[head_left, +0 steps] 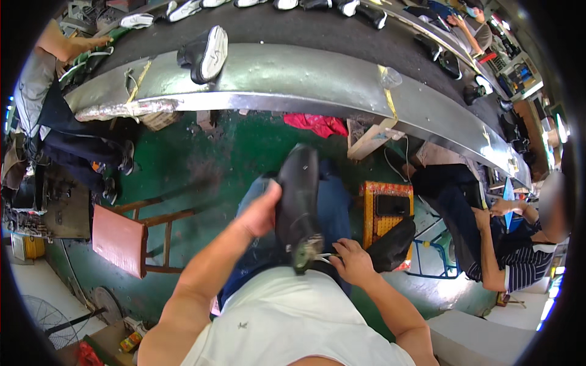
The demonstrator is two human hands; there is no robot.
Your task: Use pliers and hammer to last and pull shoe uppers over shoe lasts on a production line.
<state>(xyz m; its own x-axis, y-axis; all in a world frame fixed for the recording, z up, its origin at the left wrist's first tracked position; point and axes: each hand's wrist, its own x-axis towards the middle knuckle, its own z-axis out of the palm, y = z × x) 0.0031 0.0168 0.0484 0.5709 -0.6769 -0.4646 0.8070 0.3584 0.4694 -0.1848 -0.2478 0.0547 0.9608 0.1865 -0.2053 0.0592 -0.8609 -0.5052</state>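
Observation:
A black shoe (297,195), toe pointing away from me, is held over my lap. My left hand (262,210) grips its left side, with the thumb up along the edge. The near heel end looks rough and greenish-grey. Beside that end, my right hand (354,262) is closed, its fingers pinching a thin pale rod-like thing (323,257) whose kind I cannot make out. Its tip reaches towards the shoe's heel end. A second black shoe or boot piece (394,245) lies just right of my right hand, on an orange-topped stool (370,229).
Ahead curves a metal-edged conveyor bench (293,70); a black shoe with white sole (210,55) stands on its edge, more shoes behind. A pink-topped stool (119,241) stands left. One person (525,268) sits at right; another (46,91) stands at left.

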